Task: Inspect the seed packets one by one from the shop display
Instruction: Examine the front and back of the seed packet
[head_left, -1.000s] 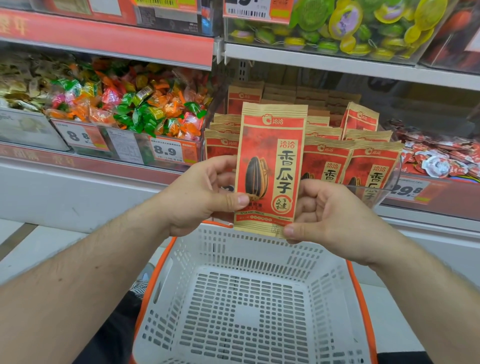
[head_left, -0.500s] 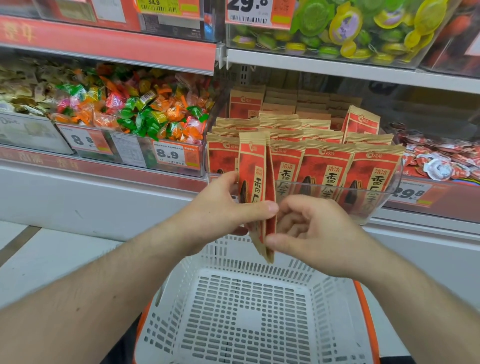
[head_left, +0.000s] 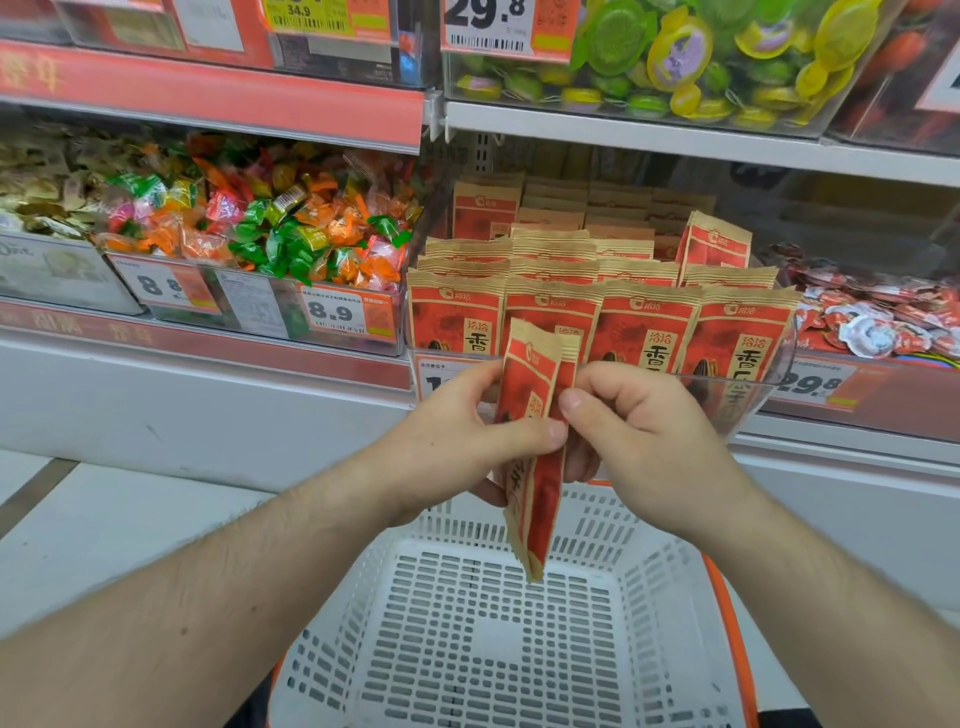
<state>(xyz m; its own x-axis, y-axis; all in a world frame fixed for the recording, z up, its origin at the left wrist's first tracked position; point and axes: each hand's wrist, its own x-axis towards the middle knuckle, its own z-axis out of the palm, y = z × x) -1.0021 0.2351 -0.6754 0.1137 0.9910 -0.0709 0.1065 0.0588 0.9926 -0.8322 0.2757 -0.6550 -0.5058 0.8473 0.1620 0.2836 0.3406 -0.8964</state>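
I hold one red and tan seed packet (head_left: 535, 415) upright and turned nearly edge-on, above a white basket (head_left: 644, 597). My left hand (head_left: 462, 441) pinches its left face with thumb and fingers. My right hand (head_left: 639, 431) grips its right side, thumb toward the packet. Behind it, rows of matching seed packets (head_left: 644, 332) stand in a clear display bin (head_left: 774, 384) on the shelf.
The white plastic basket has an orange rim (head_left: 732, 623) and sits directly below my hands. Left of the seed bin is a bin of wrapped candies (head_left: 270, 228) with price tags. More wrapped sweets (head_left: 878, 317) lie at right. An upper shelf (head_left: 675, 140) overhangs.
The packet faced me flat a second ago; both hands have since turned it nearly edge-on. My view has shifted slightly, and the packet sits a little lower over the basket.
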